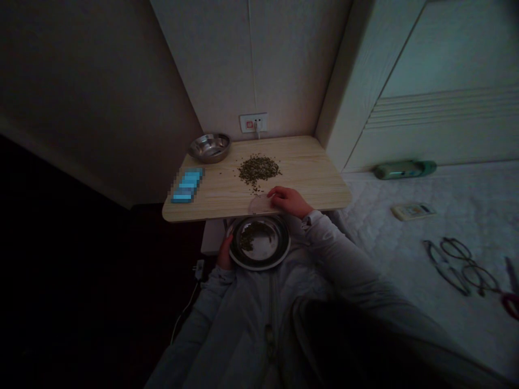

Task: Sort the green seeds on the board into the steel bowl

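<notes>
My left hand (225, 253) grips the left rim of a round metal dish (279, 258) held at my lap, just below the front edge of the small wooden table. Small dark greenish seeds or grains (248, 237) lie along the dish's left side. Above the dish, my right hand (291, 201) is at the table's front edge, fingers curled at the right side of a thin translucent round piece (259, 204). Just beyond it, a loose pile of the same seeds (259, 168) is spread on the tabletop (312, 178), with a few strays toward me.
A steel bowl (210, 148) stands at the table's back left, near a pixelated phone (187, 185). Behind is a wall socket (253, 123) with a plug. On the white bedding at right lie a green bottle (404, 169), a small pack (413, 211), eyeglasses (456, 249) and scissors (511, 303).
</notes>
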Motion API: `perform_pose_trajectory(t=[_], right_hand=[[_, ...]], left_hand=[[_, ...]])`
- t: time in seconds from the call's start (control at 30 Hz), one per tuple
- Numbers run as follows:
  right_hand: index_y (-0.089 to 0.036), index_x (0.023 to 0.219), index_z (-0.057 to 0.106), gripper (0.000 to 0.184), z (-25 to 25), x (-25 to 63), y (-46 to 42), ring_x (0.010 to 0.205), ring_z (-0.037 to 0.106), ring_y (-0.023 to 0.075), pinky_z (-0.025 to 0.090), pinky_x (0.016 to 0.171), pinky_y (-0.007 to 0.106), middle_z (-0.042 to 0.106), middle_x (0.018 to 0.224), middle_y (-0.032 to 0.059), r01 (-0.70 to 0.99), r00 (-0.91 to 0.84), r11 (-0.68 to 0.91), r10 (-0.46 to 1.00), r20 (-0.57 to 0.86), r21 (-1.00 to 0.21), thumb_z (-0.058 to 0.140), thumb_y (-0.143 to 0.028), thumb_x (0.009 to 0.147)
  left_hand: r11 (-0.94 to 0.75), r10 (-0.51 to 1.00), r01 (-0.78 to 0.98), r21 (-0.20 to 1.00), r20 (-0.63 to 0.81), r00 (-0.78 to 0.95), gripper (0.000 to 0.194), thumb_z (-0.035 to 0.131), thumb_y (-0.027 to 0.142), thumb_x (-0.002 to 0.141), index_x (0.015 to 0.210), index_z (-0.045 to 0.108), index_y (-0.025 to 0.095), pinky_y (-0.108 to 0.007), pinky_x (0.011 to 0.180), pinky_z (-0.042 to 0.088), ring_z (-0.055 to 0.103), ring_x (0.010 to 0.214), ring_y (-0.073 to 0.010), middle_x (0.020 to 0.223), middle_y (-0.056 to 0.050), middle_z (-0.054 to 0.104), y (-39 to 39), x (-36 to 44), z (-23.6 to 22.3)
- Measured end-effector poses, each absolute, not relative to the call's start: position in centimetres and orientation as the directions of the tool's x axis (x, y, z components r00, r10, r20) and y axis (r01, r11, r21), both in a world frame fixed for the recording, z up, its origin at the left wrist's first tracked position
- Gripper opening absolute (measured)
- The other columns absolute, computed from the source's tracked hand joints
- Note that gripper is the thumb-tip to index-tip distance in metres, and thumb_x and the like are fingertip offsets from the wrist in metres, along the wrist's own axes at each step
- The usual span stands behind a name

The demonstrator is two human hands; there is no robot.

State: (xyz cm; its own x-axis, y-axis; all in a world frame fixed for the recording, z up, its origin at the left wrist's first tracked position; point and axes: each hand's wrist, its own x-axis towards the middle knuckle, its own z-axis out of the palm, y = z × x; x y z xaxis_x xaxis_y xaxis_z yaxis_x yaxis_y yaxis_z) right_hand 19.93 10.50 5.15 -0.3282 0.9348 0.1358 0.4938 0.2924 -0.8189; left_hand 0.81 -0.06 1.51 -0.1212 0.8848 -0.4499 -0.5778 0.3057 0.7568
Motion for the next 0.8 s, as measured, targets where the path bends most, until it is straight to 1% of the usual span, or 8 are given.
perform_pose_trajectory(t=[0.13,0.2,0.3,0.4,0.5,0.67,0.8], right_hand=[[-0.016,0.082,0.061,0.024,4.9,20.1,10.7,0.051,0.045,0.0083,0.033,0.051,0.02,0.061,0.059,-0.0029,0.447,-0.323,0.276,0.937,0.134,-0.851,0.045,-0.022,0.065],[-0.016,0.086,0.059,0.027,4.7,20.1,11.1,0.052,0.046,0.0086,0.035,0.052,0.02,0.061,0.062,-0.0021,0.431,-0.268,0.263,0.951,0.156,-0.863,0.042,-0.023,0.067],[-0.014,0.092,0.056,0.03,4.4,20.1,11.9,0.058,0.05,0.0098,0.038,0.058,0.022,0.062,0.067,-0.0003,0.42,-0.164,0.249,0.967,0.197,-0.873,0.039,-0.023,0.069],[-0.014,0.094,0.055,0.032,4.2,20.0,12.9,0.063,0.053,0.0115,0.04,0.065,0.025,0.062,0.069,0.001,0.428,-0.089,0.241,0.97,0.225,-0.871,0.037,-0.022,0.069],[-0.015,0.093,0.055,0.031,4.2,19.9,13.2,0.067,0.054,0.0134,0.04,0.068,0.027,0.062,0.07,0.0019,0.458,-0.037,0.234,0.969,0.245,-0.858,0.038,-0.021,0.068],[-0.016,0.091,0.056,0.029,4.4,19.8,12.6,0.066,0.054,0.0143,0.039,0.066,0.027,0.062,0.069,0.0022,0.52,-0.002,0.225,0.965,0.263,-0.824,0.038,-0.022,0.069],[-0.017,0.088,0.057,0.027,4.5,19.7,12.1,0.066,0.053,0.0145,0.038,0.066,0.028,0.061,0.067,0.0018,0.566,0.001,0.215,0.965,0.262,-0.796,0.039,-0.022,0.069]], left_hand=[[0.282,0.886,-0.573,0.769,-0.438,-0.152,0.029,0.04,0.018,0.076,0.058,0.062,0.021,-0.032,0.084,0.043,0.061,0.077,-0.018,0.067,-0.003,0.067,-0.6,1.2,3.0],[0.279,0.886,-0.566,0.776,-0.435,-0.161,0.026,0.042,0.017,0.075,0.058,0.062,0.022,-0.032,0.085,0.042,0.061,0.081,-0.0189,0.068,-0.003,0.067,-0.8,1.2,3.4],[0.28,0.879,-0.557,0.782,-0.443,-0.18,0.024,0.045,0.015,0.073,0.057,0.062,0.021,-0.031,0.087,0.041,0.058,0.09,-0.0206,0.068,-0.003,0.067,-0.9,1.3,3.7],[0.283,0.869,-0.553,0.783,-0.453,-0.197,0.025,0.045,0.013,0.073,0.055,0.061,0.021,-0.031,0.087,0.04,0.057,0.094,-0.0215,0.068,-0.005,0.067,-0.9,1.3,3.9],[0.306,0.857,-0.561,0.769,-0.479,-0.19,0.029,0.042,0.014,0.074,0.051,0.059,0.021,-0.032,0.087,0.041,0.059,0.088,-0.021,0.065,-0.005,0.066,-0.8,1.4,4.1],[0.292,0.847,-0.555,0.779,-0.481,-0.228,0.032,0.04,0.012,0.075,0.05,0.059,0.021,-0.029,0.085,0.042,0.061,0.08,-0.0178,0.06,-0.001,0.066,-0.6,1.3,3.5],[0.371,0.816,-0.624,0.688,-0.562,-0.135,0.039,0.033,0.019,0.08,0.054,0.063,0.018,-0.033,0.082,0.045,0.062,0.077,-0.0206,0.064,-0.005,0.067,0.0,1.0,2.1]])
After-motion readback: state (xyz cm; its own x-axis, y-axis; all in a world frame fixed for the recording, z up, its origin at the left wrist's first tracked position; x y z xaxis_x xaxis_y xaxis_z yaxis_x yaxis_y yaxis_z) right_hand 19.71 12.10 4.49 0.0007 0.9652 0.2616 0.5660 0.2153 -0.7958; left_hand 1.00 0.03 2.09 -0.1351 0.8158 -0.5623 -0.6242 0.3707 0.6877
